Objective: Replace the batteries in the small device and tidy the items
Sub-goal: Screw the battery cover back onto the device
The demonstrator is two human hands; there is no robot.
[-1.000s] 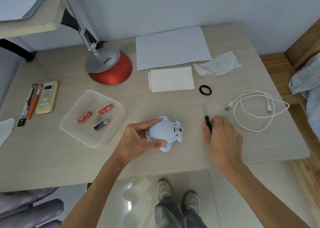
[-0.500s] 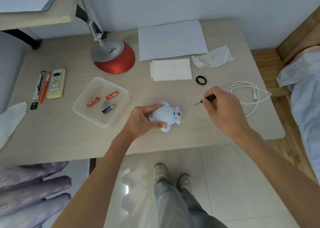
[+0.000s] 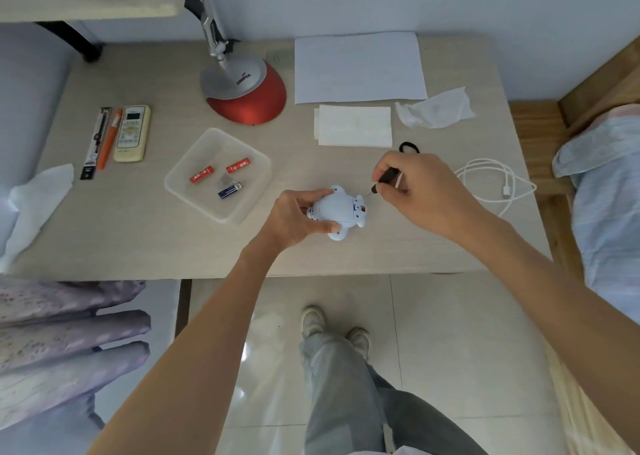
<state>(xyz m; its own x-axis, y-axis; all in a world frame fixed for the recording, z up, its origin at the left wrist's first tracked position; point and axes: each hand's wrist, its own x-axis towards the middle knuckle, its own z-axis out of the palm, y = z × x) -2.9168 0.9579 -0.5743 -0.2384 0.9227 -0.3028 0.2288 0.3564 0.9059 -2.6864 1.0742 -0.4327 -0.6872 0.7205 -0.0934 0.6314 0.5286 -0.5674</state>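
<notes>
Batteries [image 3: 238, 165], two red and one blue, lie in the clear plastic tray [image 3: 207, 146] on the counter [image 3: 138, 233]. Right of it, the left hand [image 3: 294, 217] grips the small white device [image 3: 341, 210] with curled fingers, low over the counter. The right hand [image 3: 419, 191] pinches a black screwdriver [image 3: 384, 179], whose tip is just beside the device.

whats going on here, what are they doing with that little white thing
A person stands at a desk. Their left hand holds a small white device down on the desk, and their right hand grips a small screwdriver with its tip close to the device's right end. The device looks closed. Beside it, a clear tray holds red batteries and a blue battery.
</notes>
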